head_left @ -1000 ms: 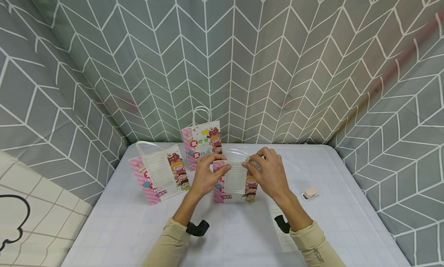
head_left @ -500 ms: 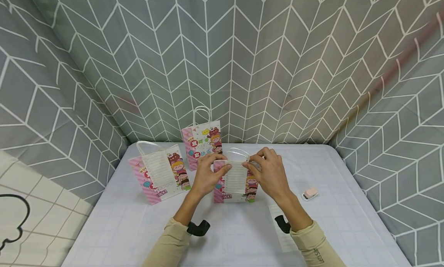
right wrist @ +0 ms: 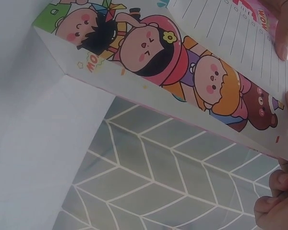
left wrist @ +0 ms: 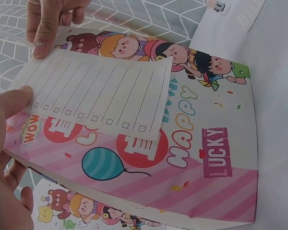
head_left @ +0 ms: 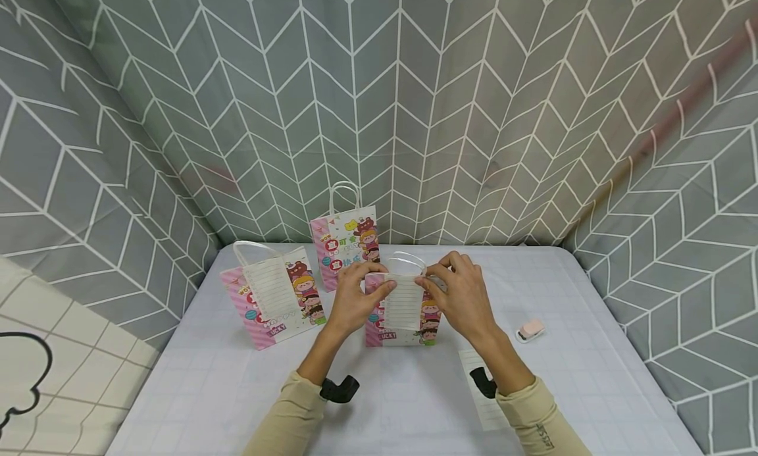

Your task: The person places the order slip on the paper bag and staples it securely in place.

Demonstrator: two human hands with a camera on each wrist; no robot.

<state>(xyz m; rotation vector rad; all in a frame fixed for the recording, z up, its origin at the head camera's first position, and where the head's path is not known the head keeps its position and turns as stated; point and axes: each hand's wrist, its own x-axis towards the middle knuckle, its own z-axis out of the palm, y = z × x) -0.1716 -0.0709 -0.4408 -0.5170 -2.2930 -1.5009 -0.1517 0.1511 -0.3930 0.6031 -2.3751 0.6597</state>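
A pink and white paper gift bag (head_left: 430,321) with cartoon figures stands in front of me in the head view. Against its front lies a lined checklist sheet (head_left: 401,308), its upper edge at the bag's rim below the clear handle (head_left: 407,256). My left hand (head_left: 354,301) pinches the bag's top left, thumb on the sheet and fingers behind. At the top right, my right hand (head_left: 464,301) does likewise. In the left wrist view, the thumbs press near the sheet's upper corners, and its lower edge lifts slightly off the bag (left wrist: 201,120).
To the left leans a matching gift bag (head_left: 308,311) with a lined sheet (head_left: 271,288) on its front. Another bag (head_left: 345,235) stands behind. A small pink stapler (head_left: 529,329) lies to the right; a loose lined sheet (head_left: 482,403) is partly under my right forearm.
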